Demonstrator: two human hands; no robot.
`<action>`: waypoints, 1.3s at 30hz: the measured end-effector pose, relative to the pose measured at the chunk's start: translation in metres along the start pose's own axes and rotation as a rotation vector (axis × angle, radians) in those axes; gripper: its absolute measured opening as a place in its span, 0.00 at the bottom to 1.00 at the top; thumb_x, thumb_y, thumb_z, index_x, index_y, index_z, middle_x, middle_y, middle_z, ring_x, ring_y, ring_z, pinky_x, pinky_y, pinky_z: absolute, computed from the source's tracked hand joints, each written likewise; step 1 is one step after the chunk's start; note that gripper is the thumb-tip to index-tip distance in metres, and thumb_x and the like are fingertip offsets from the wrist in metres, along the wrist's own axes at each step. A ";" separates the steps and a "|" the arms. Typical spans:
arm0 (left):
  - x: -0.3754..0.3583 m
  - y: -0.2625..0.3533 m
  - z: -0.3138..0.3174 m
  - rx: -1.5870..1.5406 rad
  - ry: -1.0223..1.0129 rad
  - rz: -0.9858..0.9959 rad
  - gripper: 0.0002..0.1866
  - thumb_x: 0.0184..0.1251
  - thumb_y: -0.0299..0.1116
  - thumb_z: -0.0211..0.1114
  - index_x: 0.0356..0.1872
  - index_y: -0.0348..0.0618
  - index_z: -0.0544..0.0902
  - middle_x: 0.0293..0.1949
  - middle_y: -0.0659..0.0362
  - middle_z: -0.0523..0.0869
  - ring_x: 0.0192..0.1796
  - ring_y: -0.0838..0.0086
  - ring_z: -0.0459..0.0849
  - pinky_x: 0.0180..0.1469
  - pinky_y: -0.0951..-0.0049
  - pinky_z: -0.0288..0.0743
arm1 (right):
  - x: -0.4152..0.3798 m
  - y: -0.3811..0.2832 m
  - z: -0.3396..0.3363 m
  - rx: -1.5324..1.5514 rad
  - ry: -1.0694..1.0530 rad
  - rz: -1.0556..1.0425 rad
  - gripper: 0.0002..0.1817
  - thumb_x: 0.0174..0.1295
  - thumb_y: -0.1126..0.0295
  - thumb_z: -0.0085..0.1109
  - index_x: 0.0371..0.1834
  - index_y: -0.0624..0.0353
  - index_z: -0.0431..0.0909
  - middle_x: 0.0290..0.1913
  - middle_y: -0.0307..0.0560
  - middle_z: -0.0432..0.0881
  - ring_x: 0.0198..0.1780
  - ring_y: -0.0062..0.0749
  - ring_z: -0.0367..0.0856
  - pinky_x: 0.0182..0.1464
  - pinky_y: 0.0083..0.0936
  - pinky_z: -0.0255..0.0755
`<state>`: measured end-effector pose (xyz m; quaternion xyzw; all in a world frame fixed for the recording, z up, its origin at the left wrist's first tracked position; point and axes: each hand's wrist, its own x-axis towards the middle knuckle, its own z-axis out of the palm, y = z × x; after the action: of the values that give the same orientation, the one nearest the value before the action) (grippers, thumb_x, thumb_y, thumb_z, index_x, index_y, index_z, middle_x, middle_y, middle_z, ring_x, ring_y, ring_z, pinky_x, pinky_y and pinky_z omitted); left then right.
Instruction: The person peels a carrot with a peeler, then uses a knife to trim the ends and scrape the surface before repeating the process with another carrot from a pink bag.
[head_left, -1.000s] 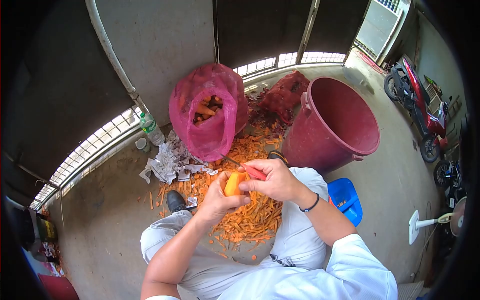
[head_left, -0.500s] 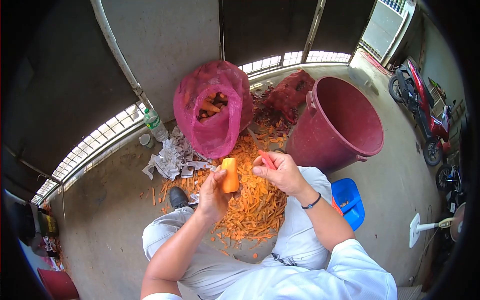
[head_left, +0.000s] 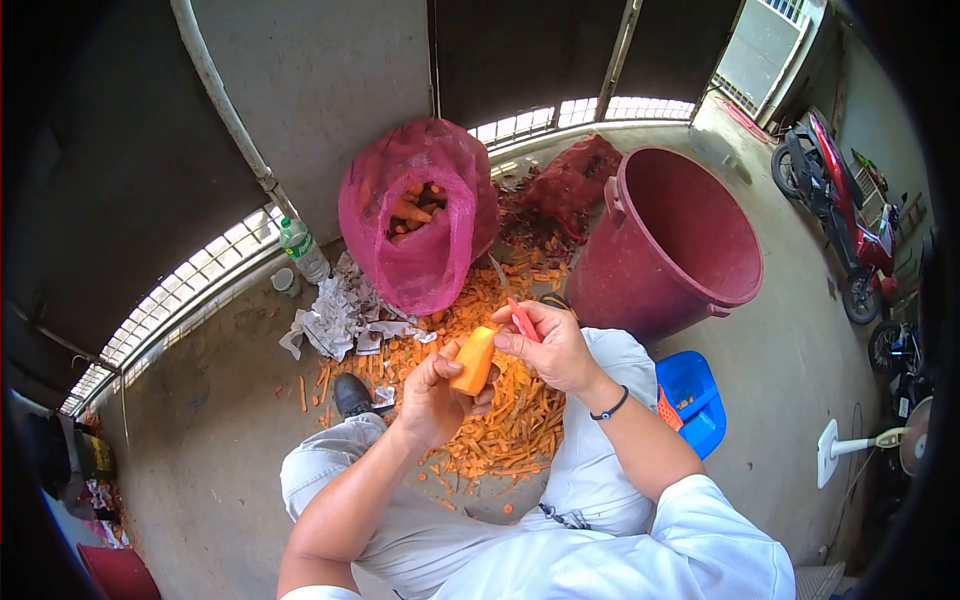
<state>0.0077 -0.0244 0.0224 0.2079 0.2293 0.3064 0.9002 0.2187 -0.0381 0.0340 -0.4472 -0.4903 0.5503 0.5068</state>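
Observation:
My left hand [head_left: 430, 408] is closed around the lower part of a thick peeled carrot [head_left: 473, 364], held up at a tilt between my knees. In my right hand [head_left: 563, 352] is a red peeler [head_left: 523, 320], its handle gripped between thumb and fingers. The right fingertips are right at the top end of the carrot, and the peeler's blade is hidden from view. Below both hands, a heap of orange peelings [head_left: 520, 432] covers the floor.
A pink mesh sack [head_left: 428, 282] of carrots stands ahead, with crumpled paper [head_left: 335, 318] and a plastic bottle [head_left: 303, 250] to its left. A big maroon bin [head_left: 630, 255] is ahead right. Near my right knee lies a blue tray [head_left: 712, 425]; a red mesh sack [head_left: 572, 188] lies behind.
My left hand has tilted the carrot from nearly upright to leaning right. The right hand with the peeler has come in against the carrot's top end. The view has shifted slightly.

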 end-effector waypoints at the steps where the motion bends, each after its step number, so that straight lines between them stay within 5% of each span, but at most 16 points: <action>1: 0.000 0.000 0.000 0.000 0.006 -0.010 0.27 0.55 0.41 0.63 0.58 0.51 0.75 0.41 0.56 0.81 0.34 0.68 0.76 0.37 0.67 0.67 | 0.000 0.000 -0.002 -0.001 0.000 0.002 0.18 0.68 0.67 0.74 0.54 0.66 0.82 0.41 0.37 0.85 0.42 0.15 0.81 0.47 0.17 0.77; 4: 0.002 0.003 -0.003 0.063 0.029 -0.028 0.27 0.55 0.38 0.64 0.59 0.50 0.74 0.41 0.56 0.81 0.31 0.70 0.75 0.35 0.69 0.66 | 0.001 0.006 -0.007 0.040 -0.015 0.020 0.18 0.68 0.68 0.73 0.55 0.66 0.82 0.42 0.37 0.85 0.44 0.15 0.81 0.48 0.17 0.77; 6: 0.002 0.009 -0.002 0.131 0.043 -0.038 0.28 0.54 0.36 0.65 0.60 0.48 0.74 0.40 0.56 0.81 0.29 0.72 0.74 0.33 0.70 0.66 | 0.006 0.008 -0.008 -0.064 -0.128 -0.094 0.20 0.68 0.67 0.74 0.59 0.62 0.82 0.37 0.31 0.83 0.26 0.08 0.69 0.27 0.12 0.61; 10: 0.000 0.019 0.005 0.502 0.093 0.029 0.31 0.53 0.30 0.69 0.60 0.43 0.71 0.39 0.54 0.81 0.27 0.77 0.73 0.27 0.76 0.63 | -0.001 -0.008 -0.007 0.042 -0.235 0.164 0.22 0.68 0.62 0.74 0.59 0.64 0.83 0.39 0.34 0.84 0.36 0.11 0.77 0.39 0.13 0.73; 13: -0.001 0.023 0.003 0.482 0.119 0.024 0.30 0.54 0.31 0.72 0.60 0.42 0.71 0.38 0.55 0.82 0.26 0.79 0.73 0.26 0.78 0.62 | -0.003 0.009 -0.010 0.088 -0.174 0.217 0.15 0.73 0.59 0.69 0.50 0.60 0.85 0.35 0.32 0.84 0.22 0.11 0.74 0.24 0.12 0.65; 17: 0.007 0.017 -0.001 0.261 0.124 0.170 0.24 0.63 0.33 0.77 0.56 0.43 0.75 0.34 0.62 0.84 0.27 0.83 0.74 0.26 0.79 0.62 | -0.003 0.024 -0.001 0.306 -0.025 0.224 0.13 0.74 0.59 0.68 0.47 0.58 0.84 0.34 0.31 0.83 0.22 0.13 0.76 0.24 0.11 0.66; 23: 0.022 0.000 -0.012 0.325 0.291 0.369 0.20 0.64 0.32 0.78 0.53 0.43 0.79 0.35 0.65 0.85 0.28 0.83 0.78 0.30 0.79 0.70 | -0.009 0.027 0.014 0.467 -0.099 0.286 0.16 0.77 0.60 0.63 0.57 0.58 0.79 0.38 0.38 0.85 0.22 0.17 0.79 0.24 0.13 0.71; 25: 0.025 0.004 -0.007 0.355 0.368 0.548 0.19 0.64 0.29 0.76 0.53 0.43 0.79 0.36 0.63 0.85 0.30 0.82 0.79 0.33 0.77 0.74 | -0.008 0.022 0.013 0.157 -0.078 0.252 0.19 0.77 0.54 0.63 0.57 0.58 0.78 0.37 0.37 0.85 0.24 0.14 0.79 0.25 0.12 0.68; 27: 0.019 0.008 -0.011 0.347 0.381 0.489 0.20 0.62 0.25 0.72 0.54 0.43 0.78 0.36 0.62 0.85 0.31 0.80 0.82 0.35 0.76 0.77 | -0.003 0.027 0.003 0.098 -0.045 0.200 0.23 0.77 0.50 0.62 0.57 0.61 0.80 0.38 0.41 0.87 0.29 0.20 0.85 0.29 0.18 0.75; 29: 0.018 0.010 -0.021 0.491 0.296 0.467 0.17 0.60 0.22 0.71 0.50 0.42 0.80 0.37 0.64 0.85 0.36 0.80 0.85 0.41 0.78 0.80 | 0.005 0.027 -0.010 -0.502 0.089 -0.189 0.26 0.75 0.47 0.63 0.54 0.64 0.82 0.40 0.46 0.90 0.35 0.26 0.88 0.36 0.27 0.80; 30: 0.018 0.009 -0.022 0.490 0.293 0.467 0.17 0.60 0.22 0.71 0.50 0.42 0.80 0.37 0.64 0.85 0.36 0.80 0.85 0.41 0.78 0.80 | 0.003 0.015 -0.012 -0.558 0.090 -0.229 0.29 0.72 0.44 0.63 0.49 0.64 0.85 0.40 0.52 0.90 0.39 0.35 0.91 0.41 0.32 0.82; 32: 0.019 0.004 -0.023 0.848 0.376 0.544 0.15 0.59 0.22 0.74 0.46 0.41 0.82 0.36 0.66 0.85 0.36 0.84 0.83 0.40 0.80 0.78 | 0.002 -0.008 -0.015 -0.676 0.026 -0.288 0.28 0.71 0.43 0.64 0.46 0.62 0.86 0.37 0.53 0.89 0.37 0.39 0.90 0.38 0.34 0.81; 36: 0.018 -0.001 -0.012 0.921 0.402 0.543 0.15 0.56 0.20 0.77 0.42 0.40 0.83 0.36 0.68 0.86 0.37 0.86 0.81 0.41 0.80 0.76 | -0.007 -0.032 -0.003 -0.985 -0.125 -0.433 0.25 0.70 0.43 0.64 0.34 0.58 0.85 0.28 0.52 0.84 0.30 0.50 0.86 0.31 0.40 0.78; 39: 0.016 -0.002 -0.009 0.954 0.397 0.528 0.17 0.54 0.25 0.81 0.43 0.39 0.85 0.36 0.63 0.88 0.38 0.82 0.83 0.44 0.75 0.79 | -0.007 -0.033 0.002 -1.020 -0.107 -0.498 0.25 0.70 0.45 0.64 0.27 0.56 0.81 0.24 0.50 0.82 0.25 0.49 0.84 0.27 0.43 0.75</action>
<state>0.0149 -0.0136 0.0096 0.5793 0.4470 0.4163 0.5397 0.2215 -0.0455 0.0669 -0.4778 -0.8094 0.1299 0.3157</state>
